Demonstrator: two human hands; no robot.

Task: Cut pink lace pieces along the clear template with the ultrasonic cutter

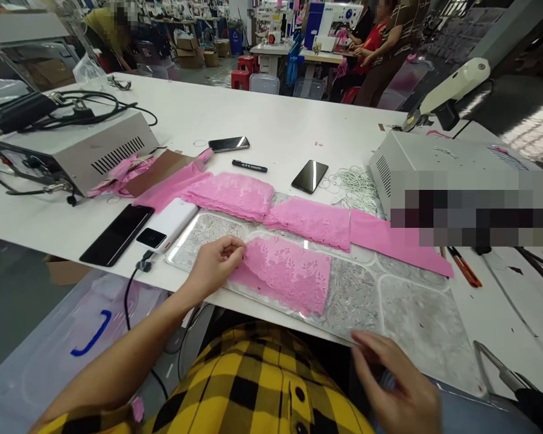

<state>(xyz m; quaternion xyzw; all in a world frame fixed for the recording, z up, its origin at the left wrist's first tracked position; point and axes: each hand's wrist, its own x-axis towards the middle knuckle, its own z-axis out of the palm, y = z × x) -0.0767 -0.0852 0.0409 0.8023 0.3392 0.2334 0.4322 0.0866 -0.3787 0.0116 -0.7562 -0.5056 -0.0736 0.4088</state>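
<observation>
Pink lace piece (pixel 286 272) lies flat on the glass plate (pixel 402 313) at the near edge of the white desk (pixel 271 123). The left hand (pixel 217 260) pinches its left edge between thumb and fingertips. The right hand (pixel 400 386) hovers below the desk edge, fingers loosely spread, holding nothing. Under the desk at left, a clear plastic bin (pixel 72 337) with a blue handle; its contents cannot be made out. On the desk: a metal control box (pixel 72 150), two further lace stacks (pixel 271 205), phones, a marker (pixel 250 166). Sewing stations fill the room behind. The right-hand unit is blurred out.
</observation>
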